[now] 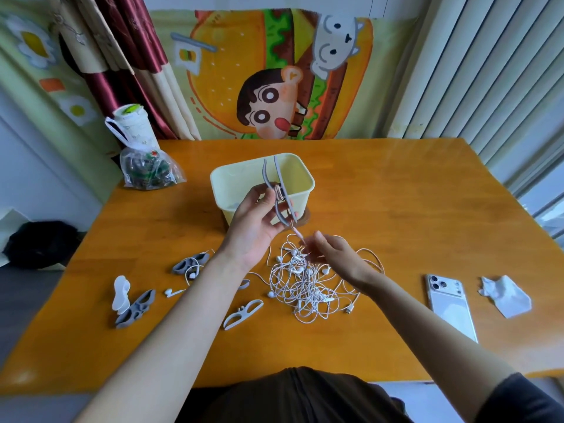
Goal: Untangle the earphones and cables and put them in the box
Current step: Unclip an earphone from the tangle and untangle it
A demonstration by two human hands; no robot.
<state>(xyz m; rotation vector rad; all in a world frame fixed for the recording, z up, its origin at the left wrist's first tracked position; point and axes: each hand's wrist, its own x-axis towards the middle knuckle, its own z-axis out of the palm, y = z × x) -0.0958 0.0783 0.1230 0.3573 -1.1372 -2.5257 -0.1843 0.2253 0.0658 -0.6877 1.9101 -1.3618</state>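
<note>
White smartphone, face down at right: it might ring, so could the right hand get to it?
Likely yes: only bare wooden table separates the white smartphone from the right hand, which pinches a thin pale cable.

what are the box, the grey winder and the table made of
The box: likely plastic, pale yellow, smooth with a moulded rim. The grey winder: probably soft silicone or rubber, matte; its thin strips curve. The table: wood or veneer, orange, glossy, with grain and plank seams.

Orange wooden table (pixel 396 193) bears box (pixel 238 181), tangled cables (pixel 305 288), winders (pixel 242 314), phone (pixel 451 306), tissue (pixel 505 296), bag (pixel 146 169).
</note>
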